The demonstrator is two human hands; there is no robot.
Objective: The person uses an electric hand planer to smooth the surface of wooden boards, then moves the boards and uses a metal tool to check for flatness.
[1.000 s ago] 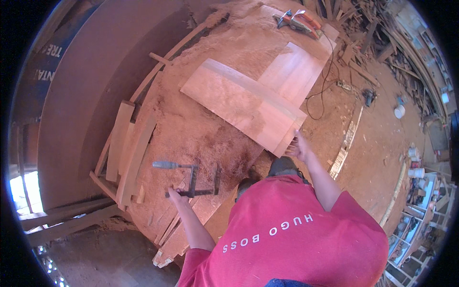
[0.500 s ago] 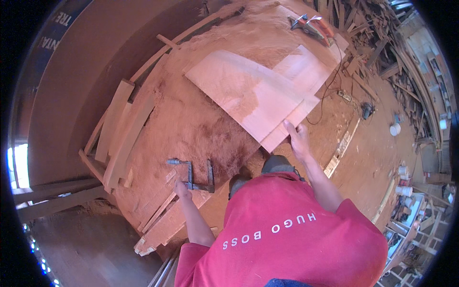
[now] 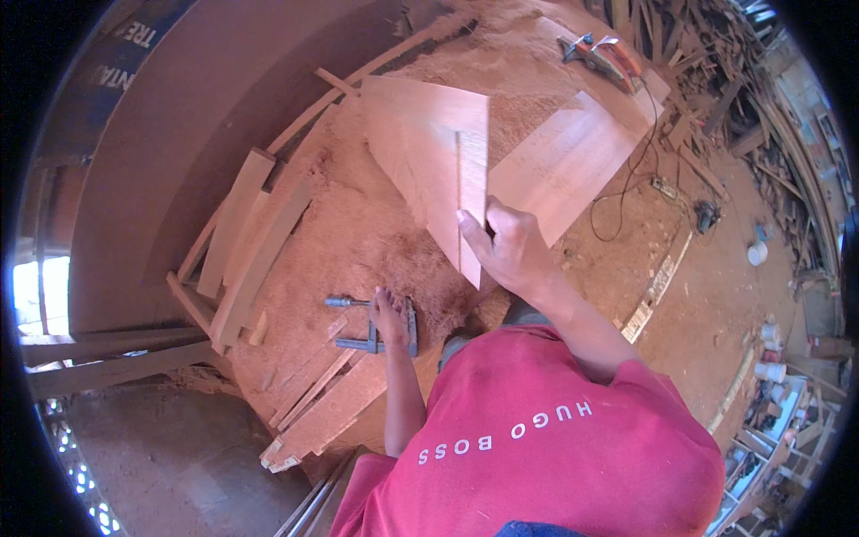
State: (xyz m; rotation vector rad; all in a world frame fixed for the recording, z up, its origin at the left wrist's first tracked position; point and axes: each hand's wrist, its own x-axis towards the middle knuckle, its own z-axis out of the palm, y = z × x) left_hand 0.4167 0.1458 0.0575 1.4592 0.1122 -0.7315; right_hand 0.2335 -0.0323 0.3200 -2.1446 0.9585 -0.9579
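Observation:
My right hand point(image 3: 519, 251) grips the near edge of a wide, pale wooden board point(image 3: 416, 148), thumb on its face and fingers behind. The board is tilted up, with a thin strip along its right edge. Lower left, my left hand point(image 3: 388, 315) is over a metal clamp point(image 3: 362, 345) lying on the sawdust-covered surface. The fingers look stretched out and slightly apart, not wrapped around the clamp. Part of the clamp is hidden behind that hand.
Another pale board point(image 3: 573, 161) lies flat to the right. An orange power tool point(image 3: 608, 61) with a cord sits at the far right. Several planks point(image 3: 234, 224) lie at left, more wood pieces point(image 3: 331, 407) near the clamp. Scrap wood point(image 3: 707, 54) is heaped beyond.
The board in my right hand has been tilted up from lying flat, uncovering more of the board beside it. My left hand has moved right, from beside the clamp to over it.

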